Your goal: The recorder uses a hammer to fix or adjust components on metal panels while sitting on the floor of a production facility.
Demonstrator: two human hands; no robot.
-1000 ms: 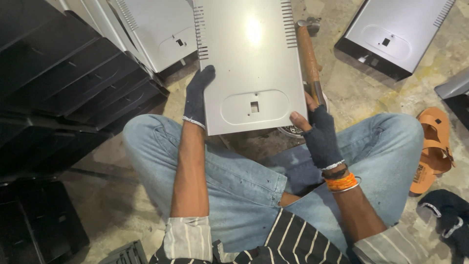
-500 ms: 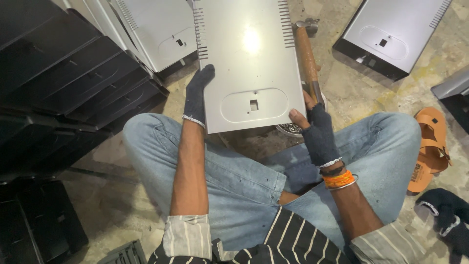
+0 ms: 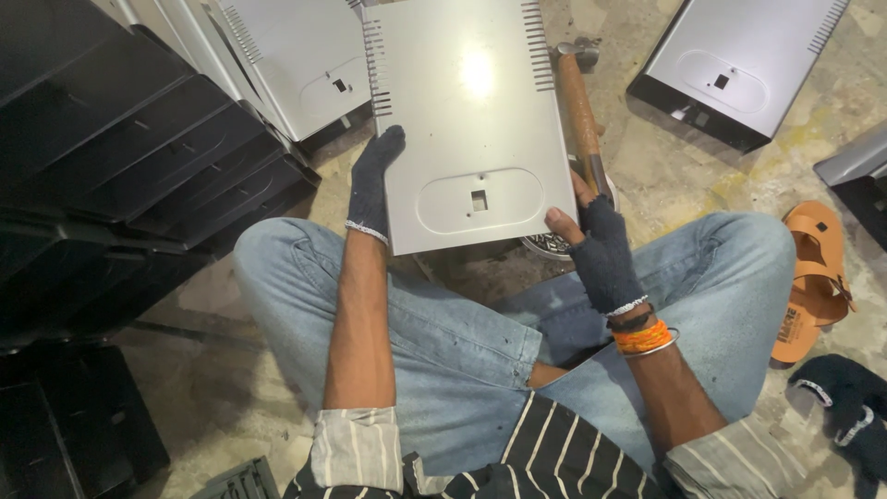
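I hold the flat grey metal cover panel (image 3: pixel 471 129) above my knees; my left hand (image 3: pixel 372 185) steadies its left edge, my right hand (image 3: pixel 601 254) pinches panel and wooden-handled hammer (image 3: pixel 580 111) together.

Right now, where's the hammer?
The hammer lies on the floor along the right edge of the grey metal panel, just above the right hand.

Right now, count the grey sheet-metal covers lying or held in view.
3 whole ones: the held cover between left hand and right hand, one leaning at upper left, one on the floor upper right. More edges show behind; some may be hidden.
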